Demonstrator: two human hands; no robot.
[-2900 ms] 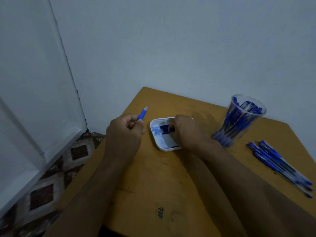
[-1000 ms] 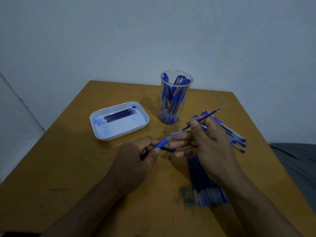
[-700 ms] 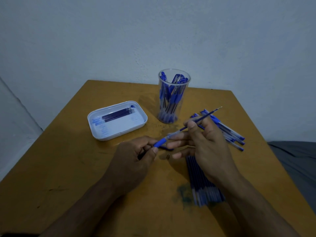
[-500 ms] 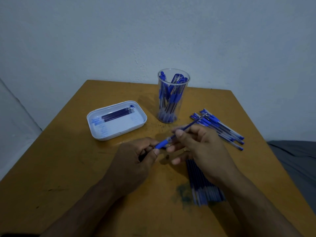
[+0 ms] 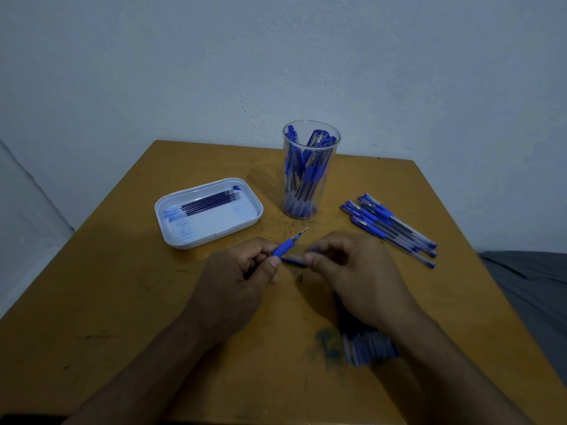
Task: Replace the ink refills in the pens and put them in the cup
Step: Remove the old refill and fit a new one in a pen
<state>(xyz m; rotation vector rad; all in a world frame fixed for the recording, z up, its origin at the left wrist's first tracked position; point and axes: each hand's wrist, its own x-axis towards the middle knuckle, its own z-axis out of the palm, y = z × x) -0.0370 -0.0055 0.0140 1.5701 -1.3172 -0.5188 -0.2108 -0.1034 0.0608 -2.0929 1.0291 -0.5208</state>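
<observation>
Left hand [image 5: 236,271] grips blue-gripped pen [image 5: 287,246], tip bare; right hand [image 5: 352,271] curled, contents unclear.

One clear plastic cup [image 5: 310,170] stands packed with blue pens, too crowded to count. One white tray [image 5: 208,216] holds about five ink refills [image 5: 204,204]. Roughly seven capped pens [image 5: 389,228] lie loose on one wooden table [image 5: 122,302]. Two hands show.

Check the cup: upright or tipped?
Upright. The cup stands on its base on the table, rim up, pens leaning inside it.
</observation>
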